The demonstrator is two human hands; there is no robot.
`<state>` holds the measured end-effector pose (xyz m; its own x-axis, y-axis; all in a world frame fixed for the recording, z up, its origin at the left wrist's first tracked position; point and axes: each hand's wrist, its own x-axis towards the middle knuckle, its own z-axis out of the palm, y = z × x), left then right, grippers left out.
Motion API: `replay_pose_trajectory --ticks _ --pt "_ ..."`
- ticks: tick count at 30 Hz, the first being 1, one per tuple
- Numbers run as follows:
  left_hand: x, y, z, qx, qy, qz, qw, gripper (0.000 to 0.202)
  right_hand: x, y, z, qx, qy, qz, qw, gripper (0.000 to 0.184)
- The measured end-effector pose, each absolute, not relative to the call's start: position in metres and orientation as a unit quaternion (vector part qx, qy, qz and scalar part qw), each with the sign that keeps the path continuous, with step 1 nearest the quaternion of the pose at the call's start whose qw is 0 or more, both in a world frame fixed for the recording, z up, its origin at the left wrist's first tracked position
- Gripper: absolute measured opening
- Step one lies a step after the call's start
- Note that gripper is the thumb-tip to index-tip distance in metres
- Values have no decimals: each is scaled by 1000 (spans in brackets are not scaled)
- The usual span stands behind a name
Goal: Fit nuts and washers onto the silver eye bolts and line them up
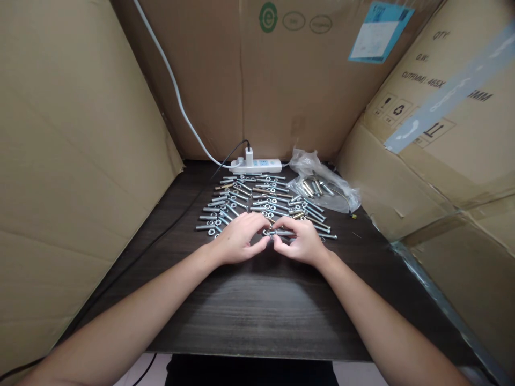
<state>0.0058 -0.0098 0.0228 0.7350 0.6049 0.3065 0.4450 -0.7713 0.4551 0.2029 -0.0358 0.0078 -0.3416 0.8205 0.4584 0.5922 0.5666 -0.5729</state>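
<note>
Dark wooden desk (257, 316) fills the near part of the view, with both bare forearms reaching across it away from the camera. Cardboard walls (72, 161) stand around it, to the left of the hands, to the right of them and behind everything, the right one printed with shipping marks.

Beyond the fingertips lie rows of bolts (257, 199), side by side in several columns, many with what looks like a ring or nut at one end. Right of these rows, past the right hand, a clear plastic bag (322, 182) lies open and crumpled with more bolts inside. Farthest from the hands, against the back wall, sits a white power strip (257, 165) with a charger plugged in; its white cable (173, 86) climbs the cardboard, and a black cable (161, 236) trails off to the left of the left hand.

The left hand (240, 239) and right hand (302, 242) meet at the near edge of the rows, each with fingers curled and pinching one end of a single bolt (279, 232), held level between them just above the desk.

Judging by the layout, a large share of the bolts is already set out in order, one is being handled, and those in the bag are not yet laid down
</note>
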Motion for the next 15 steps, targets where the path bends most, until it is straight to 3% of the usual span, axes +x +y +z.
replay_pose_trajectory --ticks 6,8,11,13,15 --pt "6 -9 18 884 311 256 236 9 203 -35 10 -434 -805 153 375 12" --pt "9 -11 16 826 327 306 342 8 203 -35 11 -431 -801 147 389 12" --pt "18 -18 15 638 336 370 586 10 203 -35 13 -430 -792 135 412 12" --pt "24 -24 15 503 321 352 721 9 203 -36 13 -428 -791 131 417 13" --pt "29 -30 15 424 307 317 791 10 203 -36 13 -424 -797 136 409 13"
